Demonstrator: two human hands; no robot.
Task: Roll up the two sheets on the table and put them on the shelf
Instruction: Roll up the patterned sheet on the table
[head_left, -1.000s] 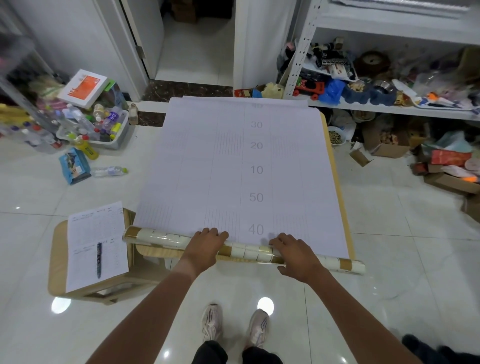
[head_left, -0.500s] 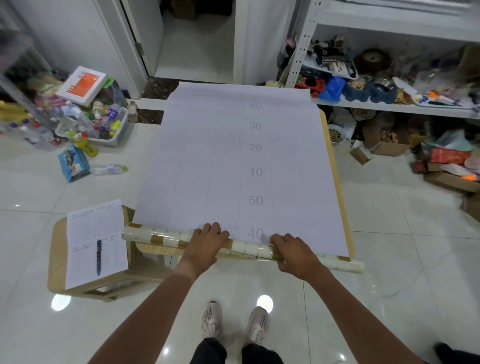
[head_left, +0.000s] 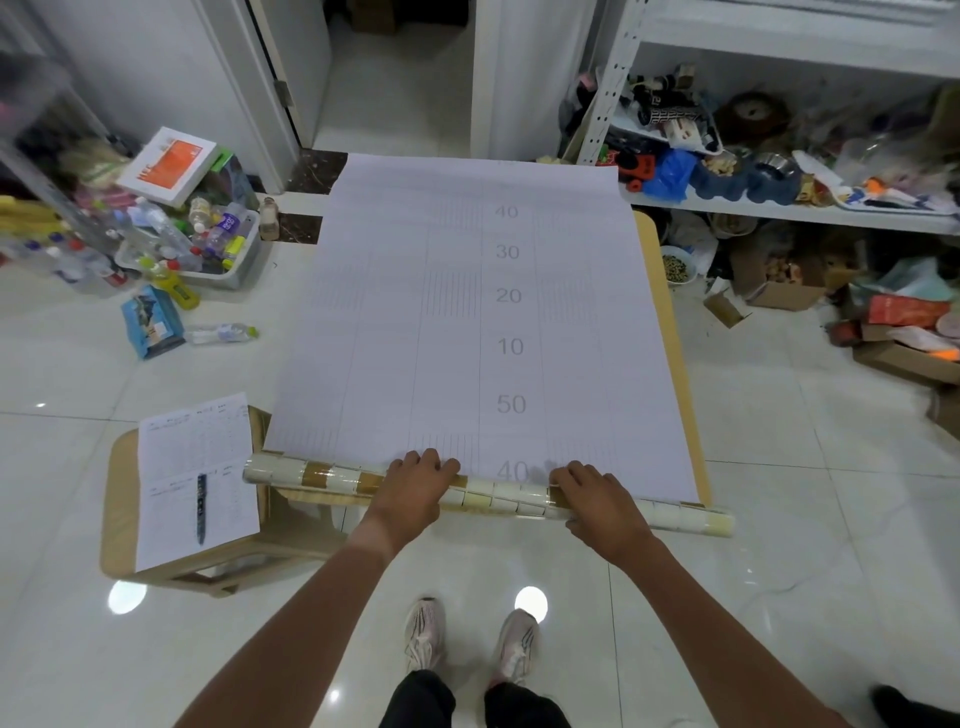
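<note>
A large white sheet (head_left: 467, 322) printed with grey numbers lies flat across the wooden table (head_left: 671, 332). Its near end is wound into a roll (head_left: 322, 475) whose outside shows cream and brown tiles. The roll lies along the table's front edge and sticks out past it on the right. My left hand (head_left: 415, 488) and my right hand (head_left: 597, 504) sit side by side on the roll's middle, fingers curled over its top onto the flat sheet. A second sheet is not distinguishable. The white metal shelf (head_left: 779, 214) stands at the back right, crowded with objects.
A low wooden stool (head_left: 122, 499) at the left carries a printed paper (head_left: 197, 457) and a pen (head_left: 201, 506). A bin of bottles (head_left: 228, 270) and a blue carton (head_left: 150, 322) sit on the floor left. Cardboard boxes (head_left: 779, 296) lie under the shelf.
The roll has turned away from me over the sheet, reaching the printed 40. Both hands stayed on it and moved forward slightly.
</note>
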